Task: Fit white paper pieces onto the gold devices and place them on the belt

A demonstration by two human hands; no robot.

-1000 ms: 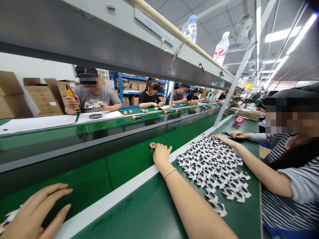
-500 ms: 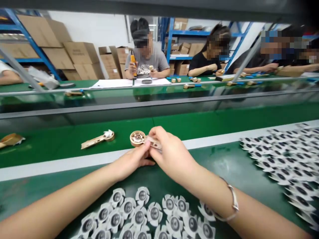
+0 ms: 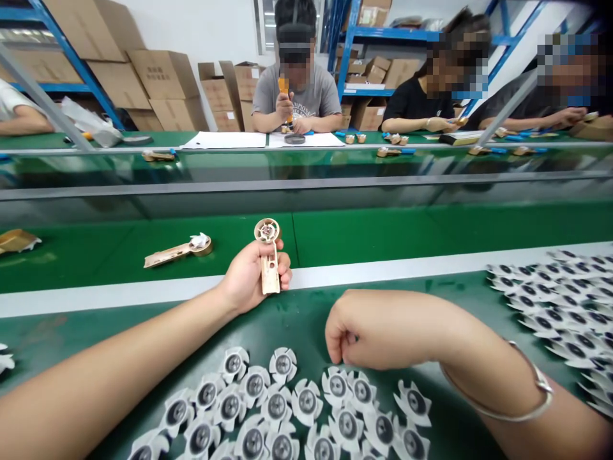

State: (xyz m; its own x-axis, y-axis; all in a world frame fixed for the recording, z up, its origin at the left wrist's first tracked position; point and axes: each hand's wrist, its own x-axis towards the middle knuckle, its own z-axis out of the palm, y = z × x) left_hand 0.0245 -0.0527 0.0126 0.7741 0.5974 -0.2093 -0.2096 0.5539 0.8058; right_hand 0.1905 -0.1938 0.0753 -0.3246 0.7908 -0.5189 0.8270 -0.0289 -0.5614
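The left hand (image 3: pixel 251 276) is clamped around the flat handle of a tan plastic part (image 3: pixel 268 255), held upright with its round head uppermost, above the white strip (image 3: pixel 407 267) that runs along the edge of the green table (image 3: pixel 297 326). The right hand (image 3: pixel 378 329) hangs knuckles-up with fingers curled together over a cluster of white fan wheels (image 3: pixel 297 409) lying flat on the table; fingertips point down just above the nearest wheels, and whether they pinch one cannot be told. A bracelet (image 3: pixel 522 399) sits on the right wrist.

A second batch of fan wheels (image 3: pixel 565 306) covers the table at far right. On the green belt (image 3: pixel 383 230) beyond the strip, a second tan part (image 3: pixel 179 250) lies flat with a white wheel on its head; another tan piece (image 3: pixel 16 240) lies at the left edge. A grey rail (image 3: pixel 306 185) separates the belt from the far table, where other people sit; one person holds an orange tool (image 3: pixel 284 89). Cardboard boxes (image 3: pixel 163 83) and blue shelving (image 3: pixel 354 38) stand behind.
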